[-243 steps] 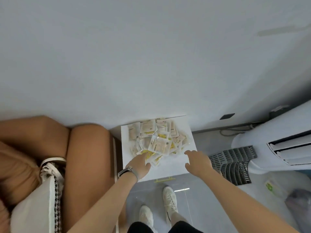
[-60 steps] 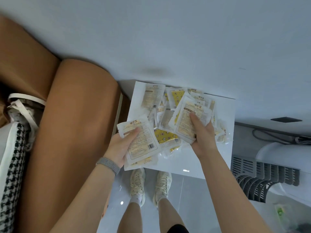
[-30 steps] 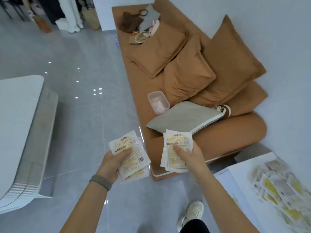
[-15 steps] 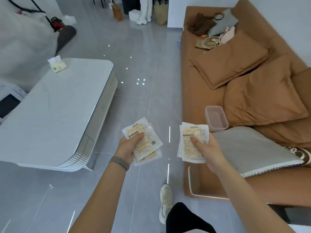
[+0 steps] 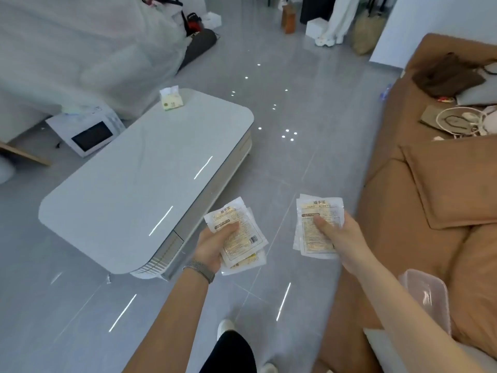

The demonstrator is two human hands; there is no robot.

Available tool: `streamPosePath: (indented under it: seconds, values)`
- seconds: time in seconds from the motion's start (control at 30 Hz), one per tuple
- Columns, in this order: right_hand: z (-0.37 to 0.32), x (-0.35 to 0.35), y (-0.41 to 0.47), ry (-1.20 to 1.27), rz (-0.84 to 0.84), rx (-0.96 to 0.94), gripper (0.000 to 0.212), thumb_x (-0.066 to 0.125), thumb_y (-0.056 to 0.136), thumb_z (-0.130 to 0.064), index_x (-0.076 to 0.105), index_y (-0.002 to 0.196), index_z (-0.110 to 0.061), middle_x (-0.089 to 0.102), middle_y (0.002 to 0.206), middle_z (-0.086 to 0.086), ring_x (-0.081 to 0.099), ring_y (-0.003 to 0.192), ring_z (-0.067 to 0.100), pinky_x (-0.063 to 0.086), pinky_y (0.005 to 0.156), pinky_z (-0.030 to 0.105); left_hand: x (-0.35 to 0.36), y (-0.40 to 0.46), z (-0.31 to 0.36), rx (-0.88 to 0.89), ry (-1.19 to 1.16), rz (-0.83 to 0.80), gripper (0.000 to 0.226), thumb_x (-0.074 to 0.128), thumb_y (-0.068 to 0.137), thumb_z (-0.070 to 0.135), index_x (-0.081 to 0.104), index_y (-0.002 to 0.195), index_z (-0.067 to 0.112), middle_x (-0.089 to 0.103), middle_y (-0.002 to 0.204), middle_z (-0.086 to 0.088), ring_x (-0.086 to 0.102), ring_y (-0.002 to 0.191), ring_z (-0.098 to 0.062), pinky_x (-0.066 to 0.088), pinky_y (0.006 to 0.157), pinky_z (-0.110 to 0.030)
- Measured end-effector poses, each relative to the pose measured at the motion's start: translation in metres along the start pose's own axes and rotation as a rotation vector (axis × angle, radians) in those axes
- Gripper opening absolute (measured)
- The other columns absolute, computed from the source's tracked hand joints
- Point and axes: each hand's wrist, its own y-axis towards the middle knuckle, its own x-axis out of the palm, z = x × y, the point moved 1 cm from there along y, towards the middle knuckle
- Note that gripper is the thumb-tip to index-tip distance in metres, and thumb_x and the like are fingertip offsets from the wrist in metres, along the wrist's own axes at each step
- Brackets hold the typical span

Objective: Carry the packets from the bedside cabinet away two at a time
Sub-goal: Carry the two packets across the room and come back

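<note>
Room: living area w/ glossy grey tile floor (image 5: pixel 279 109), ceiling lights mirrored in it as bright dots and streaks.
Left side: white coffee table (image 5: pixel 139 181) w/ rounded corners; small tissue pack (image 5: pixel 171 99) sits at its far corner.
Beyond table: big shape under translucent plastic sheet (image 5: pixel 88 47); white box w/ dark screen (image 5: pixel 88 134) on floor beside it.
Right side: tan sofa (image 5: pixel 398 184) w/ matching cushions (image 5: pixel 451 181); dark brown bag (image 5: pixel 447 74) and tangle of white cord (image 5: pixel 462 121) at its far end.
Near right: pale pink plastic tub (image 5: pixel 430 294) on sofa seat, partly behind right forearm.
Far back: brown paper bag (image 5: pixel 287 21), white box, woven bag by wall; details blurry.
Left hand (image 5: pixel 215 244): fingers curled under, thumb pressed on top, clamped on left packets (image 5: pixel 239 235). At least 2 stacked, a yellow-printed one poking out below; exact count can't tell. Grey band (image 5: pixel 200 269) on wrist.
Right hand (image 5: pixel 338 238): thumb flat on front, fingers behind, pinching right packets (image 5: pixel 318 214). Edges of more than 1 show at left side; count can't tell.
Packets: clear/white pouches w/ yellowish printed panel, barcode on left-hand one. Both sets held up in air over floor, between table and sofa, well apart from each other.
Body: dark trouser leg (image 5: pixel 231 354) and white shoe (image 5: pixel 224 325) low centre, on tile.
</note>
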Motion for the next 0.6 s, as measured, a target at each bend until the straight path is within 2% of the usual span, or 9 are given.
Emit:
streamPosePath:
  seconds: [0.07,0.13,0.27,0.37,0.43,0.53,0.6]
  values:
    - [-0.019,0.028,0.047,-0.044,-0.058,0.001,0.020,0.070,0.088,-0.017,0.064,0.107,-0.014,0.074,0.099,0.005,0.072,0.084,0.018,0.060,0.070,0.030,-0.010,0.030,0.020,0.007,-0.037,0.058,0.027,0.069,0.087,0.007,0.066,0.114,0.004,0.071,0.109,-0.018,0.069,0.099,-0.037,0.057,0.084,-0.051]
    - [-0.036,0.057,0.094,-0.069,-0.105,-0.004,0.020,0.070,0.089,-0.019,0.064,0.107,-0.014,0.074,0.096,0.002,0.073,0.079,0.012,0.056,0.060,0.021,-0.020,0.065,0.038,0.015,-0.074,0.126,0.027,0.069,0.087,0.007,0.066,0.113,0.004,0.072,0.107,-0.019,0.070,0.095,-0.036,0.059,0.079,-0.048]
    - [-0.065,0.112,0.179,-0.124,-0.175,0.001,0.022,0.070,0.089,-0.019,0.064,0.109,-0.013,0.073,0.098,0.003,0.072,0.084,0.014,0.054,0.059,0.018,-0.040,0.135,0.075,0.012,-0.160,0.250,0.021,0.070,0.087,0.010,0.067,0.107,0.004,0.073,0.100,-0.017,0.072,0.086,-0.031,0.060,0.072,-0.042]
    - [-0.085,0.140,0.233,-0.157,-0.234,0.018,0.020,0.069,0.089,-0.017,0.063,0.108,-0.013,0.072,0.097,0.002,0.070,0.078,0.008,0.052,0.055,0.015,-0.049,0.174,0.099,-0.007,-0.218,0.336,0.016,0.070,0.087,0.010,0.068,0.103,0.005,0.073,0.100,-0.018,0.072,0.085,-0.032,0.059,0.078,-0.046]
    - [-0.095,0.152,0.267,-0.191,-0.262,0.034,0.022,0.070,0.089,-0.018,0.062,0.109,-0.013,0.073,0.099,0.003,0.071,0.081,0.011,0.055,0.061,0.019,-0.052,0.195,0.114,-0.015,-0.263,0.369,0.015,0.069,0.087,0.010,0.068,0.102,0.005,0.073,0.100,-0.019,0.072,0.087,-0.034,0.056,0.084,-0.050]
    - [-0.103,0.163,0.316,-0.231,-0.301,0.069,0.025,0.071,0.088,-0.020,0.062,0.110,-0.012,0.073,0.102,0.006,0.072,0.090,0.018,0.059,0.079,0.036,-0.053,0.223,0.125,-0.004,-0.319,0.442,0.016,0.069,0.087,0.011,0.068,0.103,0.005,0.073,0.102,-0.019,0.070,0.093,-0.037,0.053,0.090,-0.055]
    - [-0.102,0.169,0.349,-0.257,-0.345,0.093,0.024,0.071,0.088,-0.018,0.062,0.110,-0.011,0.073,0.102,0.006,0.072,0.092,0.020,0.059,0.081,0.039,-0.047,0.241,0.124,-0.001,-0.355,0.485,0.016,0.068,0.088,0.010,0.067,0.103,0.004,0.072,0.103,-0.020,0.070,0.093,-0.037,0.053,0.091,-0.054]
